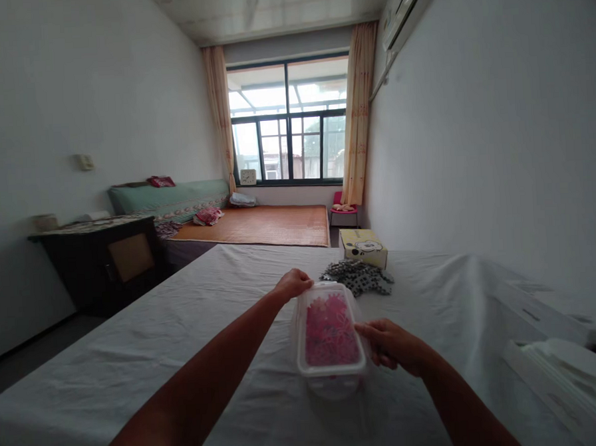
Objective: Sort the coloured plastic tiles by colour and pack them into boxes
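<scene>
A clear plastic box (pixel 330 371) with a see-through lid holds a heap of small pink pieces (pixel 330 331). It rests on a table draped in a white cloth (pixel 184 335). My left hand (pixel 294 283) grips the box's far left corner, fingers curled over the rim. My right hand (pixel 389 343) is closed on the box's right edge, thumb on the lid.
A pile of grey-and-white patterned pieces (pixel 357 276) lies just beyond the box, with a yellow carton (pixel 363 246) behind it. White plastic items (pixel 560 362) sit at the right edge. A dark cabinet (pixel 105 260), a bed and a window lie farther back.
</scene>
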Motion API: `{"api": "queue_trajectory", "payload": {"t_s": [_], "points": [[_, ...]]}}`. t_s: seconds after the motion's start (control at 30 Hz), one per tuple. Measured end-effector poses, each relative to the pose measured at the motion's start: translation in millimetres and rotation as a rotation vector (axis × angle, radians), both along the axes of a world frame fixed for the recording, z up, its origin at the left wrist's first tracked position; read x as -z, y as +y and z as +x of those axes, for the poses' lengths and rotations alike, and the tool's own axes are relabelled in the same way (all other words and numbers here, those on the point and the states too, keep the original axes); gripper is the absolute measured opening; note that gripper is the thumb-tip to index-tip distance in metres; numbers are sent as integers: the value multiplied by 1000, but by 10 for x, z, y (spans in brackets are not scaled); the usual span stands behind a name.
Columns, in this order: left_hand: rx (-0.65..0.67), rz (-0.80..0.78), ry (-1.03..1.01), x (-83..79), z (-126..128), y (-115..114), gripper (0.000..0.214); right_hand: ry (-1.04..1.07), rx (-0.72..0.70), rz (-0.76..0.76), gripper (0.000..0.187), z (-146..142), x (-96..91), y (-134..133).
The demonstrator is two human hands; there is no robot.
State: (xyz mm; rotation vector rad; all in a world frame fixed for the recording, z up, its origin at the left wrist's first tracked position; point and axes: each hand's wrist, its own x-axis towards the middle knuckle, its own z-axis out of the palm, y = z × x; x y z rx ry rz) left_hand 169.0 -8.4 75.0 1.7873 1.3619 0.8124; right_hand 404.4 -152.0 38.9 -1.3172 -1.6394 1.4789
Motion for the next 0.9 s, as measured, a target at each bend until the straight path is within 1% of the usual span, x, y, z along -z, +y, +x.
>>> {"api": "queue_trajectory", "payload": {"t_s": [0.1, 0.23, 0.3, 0.43, 0.53, 0.63, 0.7, 0.77, 0.83, 0.9], "points": [[-13, 23, -59, 106, -39, -48, 27, -20, 52, -2, 52, 15, 51, 45], [-16, -14, -144, 188, -137, -272, 45, -31, 130, -13, 50, 30, 140, 101], [4, -74, -187, 220, -178, -428, 50, -54, 172, -28, 48, 32, 177, 123], [79, -281, -379, 296, -196, -706, 55, -62, 231, -29, 45, 15, 181, 128], [82, -339, -446, 356, -193, -818, 59, -66, 280, -30, 41, -6, 134, 103], [63, -342, -460, 391, -199, -851, 59, -49, 262, -5, 42, -11, 84, 75], [32, -310, -432, 394, -193, -850, 57, -45, 222, 9, 52, 0, 59, 61], [-9, -286, -405, 385, -170, -851, 56, -84, 200, -2, 62, 15, 37, 45], [-36, -301, -408, 372, -139, -868, 54, -135, 167, -22, 61, 29, 15, 22], [-36, -334, -424, 357, -117, -903, 53, -157, 116, -32, 54, 34, -9, -8]]}}
